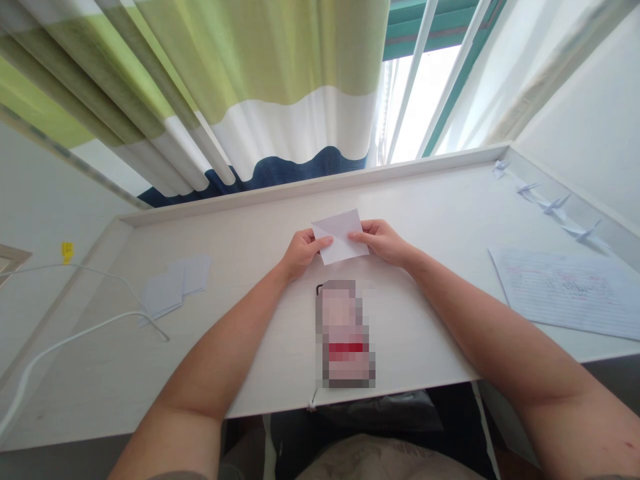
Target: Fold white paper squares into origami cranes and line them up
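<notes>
A small white sheet of paper [343, 241] is held up over the desk between both hands. My left hand [303, 252] pinches its left edge, thumb on top and fingers behind. On the right edge, my right hand [384, 239] grips in the same way, with its thumb lying on the paper. The sheet looks flat, tilted a little, and no fold can be made out clearly. Just below it on the desk lies a blurred-out oblong object [344, 333] with a dark edge and a red band.
Loose white paper sheets [167, 290] lie at the left beside a white cable [100, 321]. Several folded paper cranes [554, 204] line the desk's right side, above a written-on lined sheet [570, 287]. A raised rim [300, 190] borders the desk [260, 373] below the curtain [280, 60].
</notes>
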Available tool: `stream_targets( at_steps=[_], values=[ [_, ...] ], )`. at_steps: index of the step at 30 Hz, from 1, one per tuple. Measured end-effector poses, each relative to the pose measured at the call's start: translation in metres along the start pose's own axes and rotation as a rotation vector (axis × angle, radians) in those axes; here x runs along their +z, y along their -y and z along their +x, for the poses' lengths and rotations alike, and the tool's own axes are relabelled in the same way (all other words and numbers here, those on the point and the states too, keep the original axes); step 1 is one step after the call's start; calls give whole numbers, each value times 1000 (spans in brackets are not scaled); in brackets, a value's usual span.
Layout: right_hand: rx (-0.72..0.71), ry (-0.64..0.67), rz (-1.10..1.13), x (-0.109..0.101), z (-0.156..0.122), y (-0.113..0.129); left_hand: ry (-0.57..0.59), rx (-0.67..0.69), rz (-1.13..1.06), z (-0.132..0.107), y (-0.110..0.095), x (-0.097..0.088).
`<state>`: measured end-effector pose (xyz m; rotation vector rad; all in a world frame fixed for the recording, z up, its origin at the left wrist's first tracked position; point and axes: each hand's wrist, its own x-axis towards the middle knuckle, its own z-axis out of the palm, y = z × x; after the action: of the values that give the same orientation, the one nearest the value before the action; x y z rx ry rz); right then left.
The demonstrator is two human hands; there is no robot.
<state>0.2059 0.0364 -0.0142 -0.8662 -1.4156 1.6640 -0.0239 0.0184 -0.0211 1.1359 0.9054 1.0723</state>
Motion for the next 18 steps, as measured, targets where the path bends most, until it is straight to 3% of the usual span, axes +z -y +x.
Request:
stream_targets(
  at_steps=[9,14,18],
  values=[
    [7,-27,-8,2,0,1,-48,51,36,0,3,0],
    [-21,-36,19,2,1,1,28,59,21,0,3,3],
    [-49,-12,-8,2,2,0,-20,70,38,1,3,3]
  ],
)
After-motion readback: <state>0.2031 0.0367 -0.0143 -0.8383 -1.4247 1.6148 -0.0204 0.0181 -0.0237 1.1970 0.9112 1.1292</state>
